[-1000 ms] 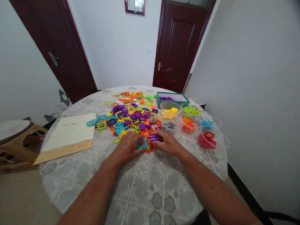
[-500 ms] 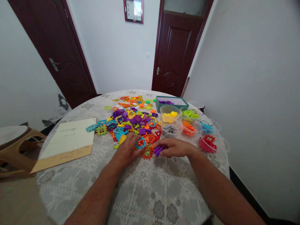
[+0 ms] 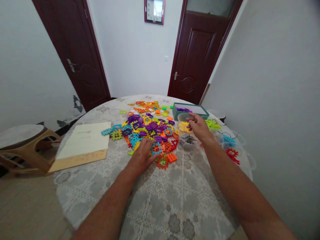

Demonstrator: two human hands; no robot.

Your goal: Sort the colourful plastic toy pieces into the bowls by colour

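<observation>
My left hand [image 3: 143, 154] rests at the near edge of a heap of coloured plastic pieces [image 3: 152, 128], thumb apart from the fingers. By its fingertips lies a blue square frame piece [image 3: 156, 148]. Close to the thumb are an orange gear-like piece [image 3: 162, 162] and a ridged orange piece [image 3: 172, 157]. My right hand [image 3: 198, 126] is raised over the clear bowls, fingers apart and nothing visible in them. Below its fingers are yellow pieces [image 3: 183, 126] in one bowl. Just beyond stands a green box [image 3: 192, 116] with purple pieces [image 3: 183, 109].
Grey pieces [image 3: 187, 139], lime pieces [image 3: 213, 124], blue pieces [image 3: 229, 140] and red pieces [image 3: 232, 155] sit in clear bowls at the right. Paper on a brown board [image 3: 83, 140] lies left on the patterned tablecloth [image 3: 160, 200]. A stool [image 3: 25, 146] stands left.
My right hand has moved away and right, from the heap to above the bowls. The purple piece it held no longer shows in it. My left hand stays by the heap; the view has shifted.
</observation>
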